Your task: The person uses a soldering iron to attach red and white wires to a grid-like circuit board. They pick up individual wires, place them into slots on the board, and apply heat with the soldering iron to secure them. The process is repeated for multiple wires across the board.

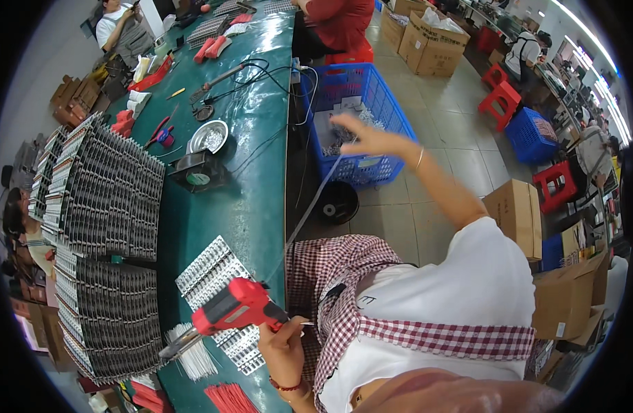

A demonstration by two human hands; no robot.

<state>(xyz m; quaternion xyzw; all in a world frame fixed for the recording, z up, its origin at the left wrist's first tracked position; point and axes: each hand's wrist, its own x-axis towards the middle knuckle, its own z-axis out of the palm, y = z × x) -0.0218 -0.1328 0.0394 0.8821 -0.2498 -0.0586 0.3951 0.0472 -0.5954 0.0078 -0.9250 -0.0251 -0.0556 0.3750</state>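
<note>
My left hand point(283, 352) is closed around the handle of a red soldering gun point(239, 303), whose metal tip points down-left over the bench. Beneath the gun lie rows of pale metal-and-white strips point(217, 270). My right hand point(371, 140) is stretched out over the blue crate, a little blurred. A thin grey wire point(309, 215) runs from the back of the gun up to its thumb, and I appear to hold it there. White wires point(192, 354) in a bundle lie near the gun's tip, and red wires point(230, 398) lie at the near edge.
Tall stacks of slotted strips point(110, 193) stand at the bench's left. Farther along are a small black fan point(196, 172), a metal bowl point(210, 136) and cables. The blue crate point(406, 127) and a black spool point(337, 204) are beside the bench. Other people sit farther off.
</note>
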